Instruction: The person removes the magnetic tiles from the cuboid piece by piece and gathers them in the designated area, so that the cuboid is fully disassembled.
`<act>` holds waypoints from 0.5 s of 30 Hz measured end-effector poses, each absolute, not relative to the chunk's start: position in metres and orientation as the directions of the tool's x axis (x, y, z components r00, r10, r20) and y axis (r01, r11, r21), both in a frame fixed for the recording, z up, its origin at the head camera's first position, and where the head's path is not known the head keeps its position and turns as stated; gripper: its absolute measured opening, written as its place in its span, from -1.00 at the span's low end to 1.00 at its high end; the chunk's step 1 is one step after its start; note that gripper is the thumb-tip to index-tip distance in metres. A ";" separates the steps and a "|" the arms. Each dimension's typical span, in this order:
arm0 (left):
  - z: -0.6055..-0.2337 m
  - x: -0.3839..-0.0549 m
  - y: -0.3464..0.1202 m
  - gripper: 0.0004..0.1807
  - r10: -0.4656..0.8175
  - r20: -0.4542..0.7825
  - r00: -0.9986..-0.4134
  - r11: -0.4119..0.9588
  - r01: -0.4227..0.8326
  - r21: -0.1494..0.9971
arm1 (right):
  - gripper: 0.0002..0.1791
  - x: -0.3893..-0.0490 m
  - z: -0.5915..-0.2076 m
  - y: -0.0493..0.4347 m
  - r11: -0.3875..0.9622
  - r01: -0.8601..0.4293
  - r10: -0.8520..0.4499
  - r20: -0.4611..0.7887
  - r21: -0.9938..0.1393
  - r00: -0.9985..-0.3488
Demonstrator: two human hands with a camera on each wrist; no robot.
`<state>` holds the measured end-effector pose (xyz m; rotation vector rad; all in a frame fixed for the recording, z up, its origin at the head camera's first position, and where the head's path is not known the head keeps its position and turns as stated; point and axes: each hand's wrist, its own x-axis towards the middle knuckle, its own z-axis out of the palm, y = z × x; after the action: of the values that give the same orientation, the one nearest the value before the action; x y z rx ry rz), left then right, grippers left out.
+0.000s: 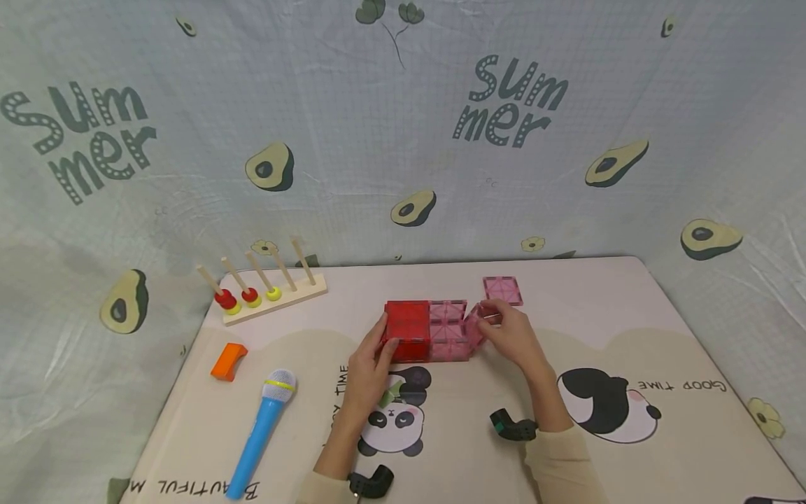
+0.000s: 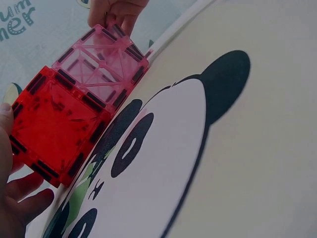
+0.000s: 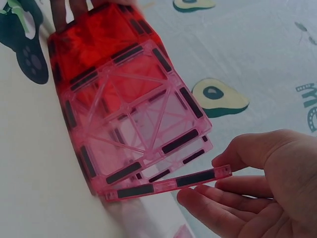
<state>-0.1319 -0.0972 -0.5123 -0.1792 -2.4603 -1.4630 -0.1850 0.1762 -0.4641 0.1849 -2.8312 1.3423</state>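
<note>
A red magnetic-tile cube (image 1: 406, 320) stands in the middle of the table. Joined to its right side is a box of clear pink magnetic tiles (image 1: 448, 330). My left hand (image 1: 368, 367) grips the red cube from the left, thumb at its near side and fingers round the far side. My right hand (image 1: 515, 337) pinches one pink square tile (image 3: 166, 186) between thumb and fingers. In the right wrist view that tile slants away from the pink box's right end, close to it at the lower edge, with a gap at the other.
Behind the right hand lies a loose pink tile (image 1: 503, 290). To the left are a wooden peg stacker (image 1: 277, 302) with red and yellow beads, an orange arch block (image 1: 229, 362) and a blue toy microphone (image 1: 261, 434). A patterned cloth (image 1: 340, 140) hangs behind the table.
</note>
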 end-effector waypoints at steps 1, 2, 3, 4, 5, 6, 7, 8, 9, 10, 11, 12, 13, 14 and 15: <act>-0.512 -0.132 -0.097 -0.33 -0.033 0.296 -0.955 0.482 0.244 0.842 | -0.53 -0.185 -0.464 0.177 0.632 -0.111 -0.107 0.055 -0.767 -0.993; -0.513 -0.132 -0.097 -0.33 -0.033 0.295 -0.955 0.481 0.244 0.842 | -0.53 -0.185 -0.463 0.177 0.638 -0.112 -0.108 0.056 -0.762 -0.993; -0.513 -0.132 -0.097 -0.33 -0.032 0.297 -0.954 0.482 0.245 0.841 | -0.53 -0.185 -0.463 0.178 0.640 -0.112 -0.112 0.051 -0.760 -0.992; -0.513 -0.132 -0.097 -0.33 -0.031 0.302 -0.953 0.483 0.250 0.839 | -0.53 -0.184 -0.463 0.179 0.638 -0.115 -0.122 0.048 -0.761 -0.991; -0.513 -0.132 -0.098 -0.33 -0.032 0.300 -0.953 0.482 0.248 0.840 | -0.53 -0.184 -0.462 0.180 0.637 -0.113 -0.128 0.040 -0.762 -0.991; -0.513 -0.132 -0.098 -0.33 -0.032 0.302 -0.953 0.482 0.250 0.840 | -0.53 -0.184 -0.462 0.181 0.637 -0.109 -0.135 0.029 -0.763 -0.990; -0.513 -0.132 -0.098 -0.33 -0.032 0.303 -0.952 0.483 0.251 0.839 | -0.52 -0.184 -0.462 0.183 0.636 -0.104 -0.140 0.018 -0.765 -0.990; -0.514 -0.132 -0.098 -0.32 -0.031 0.306 -0.952 0.485 0.254 0.837 | -0.52 -0.183 -0.462 0.184 0.636 -0.096 -0.145 0.004 -0.766 -0.989; -0.514 -0.132 -0.098 -0.32 -0.031 0.306 -0.951 0.486 0.253 0.837 | -0.52 -0.183 -0.461 0.186 0.637 -0.092 -0.154 -0.009 -0.765 -0.988; -0.514 -0.132 -0.098 -0.32 -0.031 0.305 -0.952 0.487 0.252 0.836 | -0.52 -0.183 -0.461 0.187 0.641 -0.089 -0.160 -0.020 -0.762 -0.987; -0.514 -0.132 -0.098 -0.32 -0.033 0.300 -0.953 0.487 0.246 0.838 | -0.52 -0.182 -0.461 0.189 0.651 -0.083 -0.162 -0.032 -0.755 -0.986; -0.514 -0.132 -0.097 -0.32 -0.034 0.297 -0.954 0.487 0.244 0.839 | -0.51 -0.182 -0.461 0.190 0.661 -0.081 -0.165 -0.039 -0.746 -0.985; -0.514 -0.132 -0.098 -0.33 -0.035 0.294 -0.955 0.487 0.241 0.839 | -0.51 -0.182 -0.461 0.192 0.669 -0.080 -0.170 -0.047 -0.739 -0.984; -0.514 -0.132 -0.098 -0.33 -0.034 0.296 -0.955 0.486 0.243 0.840 | -0.50 -0.182 -0.461 0.193 0.675 -0.077 -0.174 -0.057 -0.733 -0.983; -0.514 -0.132 -0.098 -0.33 -0.036 0.291 -0.956 0.485 0.238 0.842 | -0.50 -0.182 -0.461 0.194 0.682 -0.072 -0.176 -0.068 -0.728 -0.982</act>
<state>-0.1319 -0.0977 -0.5138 -0.1720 -2.4646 -1.4595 -0.1818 0.1944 -0.4614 0.2223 -3.0016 1.2900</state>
